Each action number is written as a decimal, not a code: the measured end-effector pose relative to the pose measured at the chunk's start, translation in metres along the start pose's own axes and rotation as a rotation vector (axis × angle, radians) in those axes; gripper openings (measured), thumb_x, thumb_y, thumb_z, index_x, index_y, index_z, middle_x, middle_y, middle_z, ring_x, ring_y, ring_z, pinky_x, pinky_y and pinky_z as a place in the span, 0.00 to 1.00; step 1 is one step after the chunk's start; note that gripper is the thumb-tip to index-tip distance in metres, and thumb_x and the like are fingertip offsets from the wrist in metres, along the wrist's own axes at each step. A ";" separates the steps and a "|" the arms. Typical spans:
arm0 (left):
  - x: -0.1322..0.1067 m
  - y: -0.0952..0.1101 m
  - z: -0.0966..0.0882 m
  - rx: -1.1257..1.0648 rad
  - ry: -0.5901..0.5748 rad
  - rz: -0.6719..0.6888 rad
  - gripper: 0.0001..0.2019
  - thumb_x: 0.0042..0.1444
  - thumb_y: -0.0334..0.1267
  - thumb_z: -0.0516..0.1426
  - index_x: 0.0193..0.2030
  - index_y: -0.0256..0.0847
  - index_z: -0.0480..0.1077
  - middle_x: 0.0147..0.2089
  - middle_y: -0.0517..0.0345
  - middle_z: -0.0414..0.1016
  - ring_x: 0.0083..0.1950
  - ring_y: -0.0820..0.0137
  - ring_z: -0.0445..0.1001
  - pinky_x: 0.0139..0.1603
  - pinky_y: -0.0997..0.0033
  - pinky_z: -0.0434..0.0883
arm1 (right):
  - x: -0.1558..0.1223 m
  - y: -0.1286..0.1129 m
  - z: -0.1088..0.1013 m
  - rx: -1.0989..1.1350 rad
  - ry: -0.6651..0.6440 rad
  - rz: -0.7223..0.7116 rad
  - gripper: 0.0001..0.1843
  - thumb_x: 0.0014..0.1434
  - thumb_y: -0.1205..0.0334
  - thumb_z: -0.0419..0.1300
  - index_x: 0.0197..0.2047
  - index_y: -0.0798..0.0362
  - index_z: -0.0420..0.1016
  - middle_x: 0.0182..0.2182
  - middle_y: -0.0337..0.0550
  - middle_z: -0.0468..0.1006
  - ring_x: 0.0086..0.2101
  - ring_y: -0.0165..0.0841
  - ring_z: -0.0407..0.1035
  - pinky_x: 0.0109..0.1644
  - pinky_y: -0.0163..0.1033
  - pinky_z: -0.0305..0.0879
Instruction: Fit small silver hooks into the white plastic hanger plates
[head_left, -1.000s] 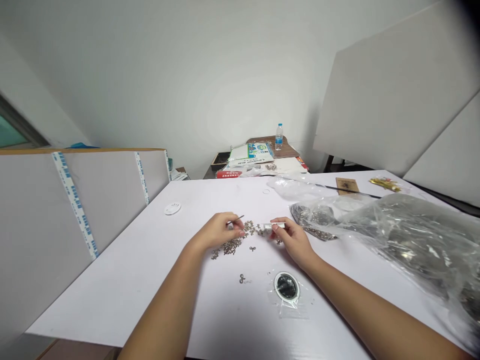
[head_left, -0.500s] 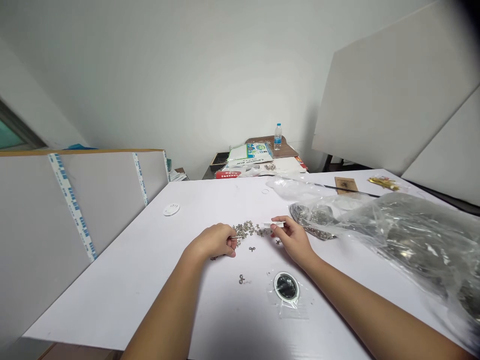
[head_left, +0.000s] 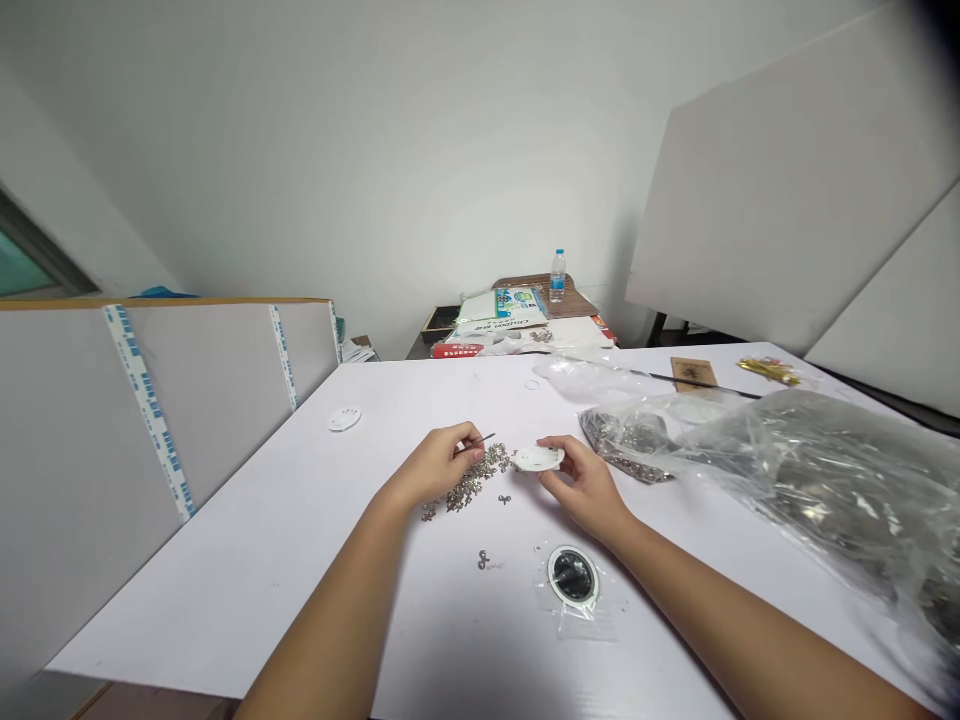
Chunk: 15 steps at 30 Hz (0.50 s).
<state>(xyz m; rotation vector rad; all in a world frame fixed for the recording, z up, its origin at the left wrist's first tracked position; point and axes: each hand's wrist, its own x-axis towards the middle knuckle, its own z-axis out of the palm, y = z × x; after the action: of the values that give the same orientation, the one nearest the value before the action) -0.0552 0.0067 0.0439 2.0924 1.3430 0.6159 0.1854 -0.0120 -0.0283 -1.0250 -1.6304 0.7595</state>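
Beyond white table [head_left: 285,540], "C'estbon" lettering [head_left: 502,324]; thin rod [head_left: 486,437] in pinching left hand [head_left: 442,464], white disc [head_left: 535,459] in pinching right hand [head_left: 589,484]

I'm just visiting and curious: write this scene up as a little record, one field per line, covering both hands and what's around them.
Left hand: holds a thin rod
Right hand: holds a white disc, tilted
Between and below the hands: pile of small metal pieces
Nearer the person: black round piece with a white rim, in or on clear plastic
Far left of table: second white disc, lying flat
Right side: clear plastic bags
Background: blue-capped bottle
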 end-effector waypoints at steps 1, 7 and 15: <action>0.001 0.002 0.004 -0.064 0.006 0.003 0.07 0.59 0.42 0.53 0.38 0.42 0.70 0.38 0.58 0.76 0.36 0.70 0.72 0.38 0.70 0.67 | -0.001 -0.002 0.000 -0.029 -0.019 -0.052 0.16 0.57 0.59 0.62 0.49 0.51 0.71 0.43 0.47 0.75 0.41 0.38 0.71 0.42 0.41 0.68; 0.007 0.008 0.030 -0.261 0.042 0.082 0.06 0.60 0.40 0.55 0.37 0.41 0.68 0.37 0.58 0.75 0.38 0.71 0.72 0.41 0.71 0.67 | 0.000 -0.006 -0.002 -0.167 -0.058 -0.268 0.22 0.54 0.69 0.60 0.53 0.49 0.68 0.45 0.46 0.73 0.46 0.40 0.68 0.49 0.43 0.66; 0.011 0.005 0.047 -0.252 0.101 0.094 0.07 0.58 0.40 0.56 0.37 0.39 0.70 0.37 0.58 0.74 0.38 0.71 0.70 0.41 0.72 0.66 | 0.001 0.000 -0.003 -0.232 -0.029 -0.318 0.24 0.52 0.71 0.60 0.53 0.49 0.68 0.44 0.46 0.71 0.45 0.39 0.69 0.48 0.43 0.67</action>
<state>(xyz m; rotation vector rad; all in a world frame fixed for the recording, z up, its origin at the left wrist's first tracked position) -0.0172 0.0054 0.0141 1.9490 1.1580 0.8923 0.1887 -0.0110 -0.0271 -0.8854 -1.8811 0.3805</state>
